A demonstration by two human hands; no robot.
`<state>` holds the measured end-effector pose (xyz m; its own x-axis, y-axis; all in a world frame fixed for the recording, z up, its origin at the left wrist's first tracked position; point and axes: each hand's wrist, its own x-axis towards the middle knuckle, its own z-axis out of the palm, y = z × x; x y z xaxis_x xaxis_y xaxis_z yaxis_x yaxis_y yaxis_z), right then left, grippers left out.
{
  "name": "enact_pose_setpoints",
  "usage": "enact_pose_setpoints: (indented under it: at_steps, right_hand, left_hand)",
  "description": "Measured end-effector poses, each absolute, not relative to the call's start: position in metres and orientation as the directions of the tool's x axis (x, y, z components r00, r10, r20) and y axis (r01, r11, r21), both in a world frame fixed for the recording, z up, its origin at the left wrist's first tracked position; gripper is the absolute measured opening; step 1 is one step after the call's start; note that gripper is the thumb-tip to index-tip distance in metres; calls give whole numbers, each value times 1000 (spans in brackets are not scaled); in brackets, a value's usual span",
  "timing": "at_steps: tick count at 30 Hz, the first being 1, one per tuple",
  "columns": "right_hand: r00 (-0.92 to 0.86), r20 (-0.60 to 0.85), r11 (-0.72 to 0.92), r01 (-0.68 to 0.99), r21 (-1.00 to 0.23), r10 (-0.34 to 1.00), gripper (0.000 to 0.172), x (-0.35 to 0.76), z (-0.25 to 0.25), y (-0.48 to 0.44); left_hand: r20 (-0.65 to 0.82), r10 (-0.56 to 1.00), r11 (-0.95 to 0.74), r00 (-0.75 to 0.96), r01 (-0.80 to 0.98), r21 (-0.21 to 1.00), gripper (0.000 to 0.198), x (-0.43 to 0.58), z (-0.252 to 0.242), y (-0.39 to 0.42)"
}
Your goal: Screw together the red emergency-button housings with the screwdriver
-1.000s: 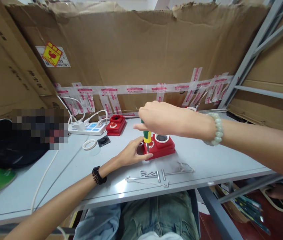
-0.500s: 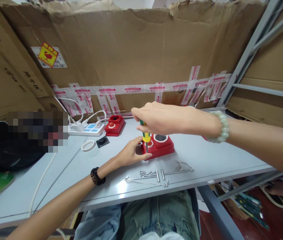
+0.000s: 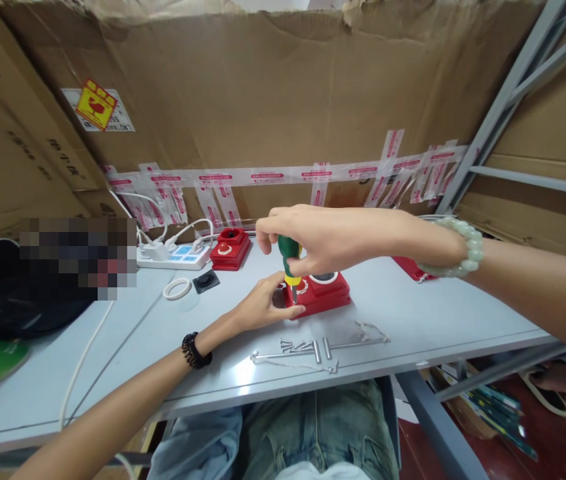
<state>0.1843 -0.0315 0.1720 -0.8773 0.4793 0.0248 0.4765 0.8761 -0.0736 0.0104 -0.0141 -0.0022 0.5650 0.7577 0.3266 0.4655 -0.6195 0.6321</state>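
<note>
A red plastic box (image 3: pixel 323 293) with a round white-rimmed opening lies on the grey table (image 3: pixel 413 320). My left hand (image 3: pixel 263 307) grips the box's left end and holds it down. My right hand (image 3: pixel 323 235) is closed on the green and yellow handle of a screwdriver (image 3: pixel 289 261), which stands upright with its tip on the box's left part. Several loose screws (image 3: pixel 297 347) and two long metal rods (image 3: pixel 327 349) lie on the table just in front of the box.
A second red box (image 3: pixel 231 249), a white power strip (image 3: pixel 175 256) with cables, a white ring (image 3: pixel 177 289) and a small black square part (image 3: pixel 206 282) sit behind left. Taped cardboard walls the back; a grey shelf frame (image 3: pixel 503 100) rises at the right. A black bag (image 3: pixel 17 300) lies far left.
My right hand has turned on the screwdriver handle, so more of the green top shows between the fingers. My left hand and the red box have stayed put.
</note>
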Motion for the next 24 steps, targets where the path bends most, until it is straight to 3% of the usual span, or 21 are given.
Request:
enact_pose_setpoints:
  at_steps: [5, 10, 14, 18, 22, 24]
  right_hand:
    - [-778, 102, 783, 621, -28, 620, 14, 182, 169, -33]
    - [-847, 24, 843, 526, -115, 532, 37, 186, 170, -33]
    - [-774, 106, 781, 617, -93, 624, 19, 188, 168, -30]
    - [-834, 53, 829, 536, -160, 549, 32, 187, 168, -29]
    - [-795, 121, 804, 585, -108, 595, 16, 186, 164, -30]
    - [-795, 180, 815, 565, -129, 580, 21, 185, 162, -30]
  left_hand:
    - [352, 750, -627, 560, 433, 648, 45, 10, -3, -14]
    - [321, 757, -620, 570, 469, 629, 37, 10, -3, -14]
    - [338, 758, -620, 557, 456, 639, 43, 11, -3, -13]
    - [320, 765, -608, 559, 462, 645, 42, 11, -2, -14]
    - [323, 762, -614, 561, 468, 636, 44, 10, -2, -14]
    - [325, 760, -616, 562, 465, 636, 43, 10, -3, -14]
